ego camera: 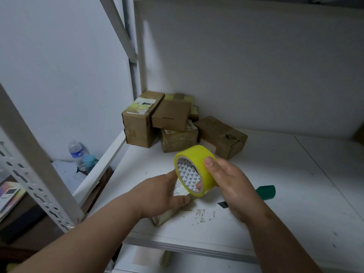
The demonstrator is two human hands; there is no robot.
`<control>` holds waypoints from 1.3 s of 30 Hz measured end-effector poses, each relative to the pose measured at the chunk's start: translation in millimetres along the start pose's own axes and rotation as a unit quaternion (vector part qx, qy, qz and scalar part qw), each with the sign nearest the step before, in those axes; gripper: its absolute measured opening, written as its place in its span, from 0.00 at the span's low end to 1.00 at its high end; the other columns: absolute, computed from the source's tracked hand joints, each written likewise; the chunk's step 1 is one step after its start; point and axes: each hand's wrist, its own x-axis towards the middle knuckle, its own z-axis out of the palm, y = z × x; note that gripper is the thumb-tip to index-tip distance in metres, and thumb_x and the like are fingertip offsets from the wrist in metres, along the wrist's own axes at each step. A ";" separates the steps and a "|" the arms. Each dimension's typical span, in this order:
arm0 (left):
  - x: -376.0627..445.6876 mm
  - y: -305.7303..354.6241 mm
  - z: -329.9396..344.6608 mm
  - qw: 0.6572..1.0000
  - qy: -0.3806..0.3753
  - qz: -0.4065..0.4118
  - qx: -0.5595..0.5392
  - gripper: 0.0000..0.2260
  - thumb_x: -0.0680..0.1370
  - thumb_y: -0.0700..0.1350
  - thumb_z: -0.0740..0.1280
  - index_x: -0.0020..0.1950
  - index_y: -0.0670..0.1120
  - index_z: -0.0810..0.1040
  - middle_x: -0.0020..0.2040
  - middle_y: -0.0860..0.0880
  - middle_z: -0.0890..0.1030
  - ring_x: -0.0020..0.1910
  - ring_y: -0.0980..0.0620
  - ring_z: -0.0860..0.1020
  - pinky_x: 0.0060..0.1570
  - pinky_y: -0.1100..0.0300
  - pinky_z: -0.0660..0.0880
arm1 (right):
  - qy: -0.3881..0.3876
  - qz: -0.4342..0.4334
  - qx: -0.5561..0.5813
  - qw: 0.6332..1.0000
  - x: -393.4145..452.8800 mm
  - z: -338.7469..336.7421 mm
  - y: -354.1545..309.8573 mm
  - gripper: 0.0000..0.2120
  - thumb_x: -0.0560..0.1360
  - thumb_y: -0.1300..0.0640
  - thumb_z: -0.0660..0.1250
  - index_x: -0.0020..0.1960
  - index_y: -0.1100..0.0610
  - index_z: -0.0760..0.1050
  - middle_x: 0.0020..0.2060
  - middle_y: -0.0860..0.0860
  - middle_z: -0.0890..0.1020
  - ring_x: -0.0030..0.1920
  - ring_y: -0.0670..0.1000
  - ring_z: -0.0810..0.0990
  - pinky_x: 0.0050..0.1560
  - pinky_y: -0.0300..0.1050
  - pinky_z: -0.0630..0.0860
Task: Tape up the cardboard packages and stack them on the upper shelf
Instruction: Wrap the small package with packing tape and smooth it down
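Now | right hand grips tape roll | left hand holds package near shelf front edge

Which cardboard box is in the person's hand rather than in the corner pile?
The small box under the left hand, beside the yellow tape in the right hand; the others sit stacked against the wall.
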 end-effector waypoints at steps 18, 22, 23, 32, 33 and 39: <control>5.8 -2.1 -9.0 1.000 0.001 -0.010 0.012 0.27 0.80 0.61 0.60 0.76 0.69 0.51 0.65 0.53 0.69 0.62 0.51 0.73 0.62 0.60 0.68 | -0.054 0.093 0.164 0.981 -20.8 -62.7 4.0 0.12 0.65 0.58 0.68 0.41 0.66 0.72 0.26 0.59 0.73 0.24 0.55 0.75 0.27 0.45 0.75; -3.1 16.2 -6.4 0.968 0.014 0.020 0.252 0.30 0.80 0.65 0.53 0.79 0.62 0.45 0.78 0.53 0.51 0.70 0.47 0.65 0.61 0.52 0.72 | -0.088 0.133 0.101 0.982 -22.1 -63.4 25.9 0.13 0.66 0.56 0.73 0.45 0.65 0.78 0.36 0.61 0.79 0.34 0.55 0.79 0.35 0.46 0.76; -3.9 21.9 -6.8 0.958 0.006 0.022 0.285 0.32 0.80 0.64 0.54 0.80 0.59 0.43 0.78 0.53 0.49 0.70 0.46 0.66 0.58 0.52 0.73 | -0.093 0.134 0.089 0.983 -22.5 -63.2 29.7 0.16 0.67 0.54 0.72 0.47 0.64 0.79 0.38 0.60 0.81 0.37 0.55 0.79 0.39 0.47 0.76; 3.8 4.4 -30.0 0.887 -0.037 -0.095 -0.450 0.17 0.81 0.47 0.65 0.69 0.61 0.73 0.60 0.49 0.83 0.55 0.43 0.83 0.52 0.45 0.80 | -0.083 0.045 0.225 0.970 -8.4 -55.6 20.0 0.17 0.68 0.59 0.68 0.55 0.66 0.78 0.46 0.63 0.84 0.44 0.57 0.83 0.45 0.49 0.80; 4.5 -2.2 -26.5 0.871 -0.036 -0.095 -0.480 0.17 0.81 0.45 0.65 0.68 0.61 0.75 0.59 0.48 0.83 0.55 0.42 0.83 0.56 0.41 0.78 | -0.082 0.043 0.226 0.970 -5.2 -52.5 19.5 0.17 0.68 0.60 0.68 0.55 0.66 0.79 0.45 0.62 0.84 0.43 0.56 0.83 0.46 0.50 0.80; 9.5 -32.5 -1.6 0.941 0.018 -0.079 -0.327 0.19 0.83 0.44 0.62 0.67 0.67 0.72 0.63 0.51 0.80 0.59 0.50 0.79 0.65 0.51 0.74 | -0.051 0.056 0.110 0.991 5.4 -20.9 30.2 0.22 0.67 0.41 0.74 0.49 0.59 0.81 0.45 0.60 0.84 0.47 0.57 0.81 0.54 0.55 0.74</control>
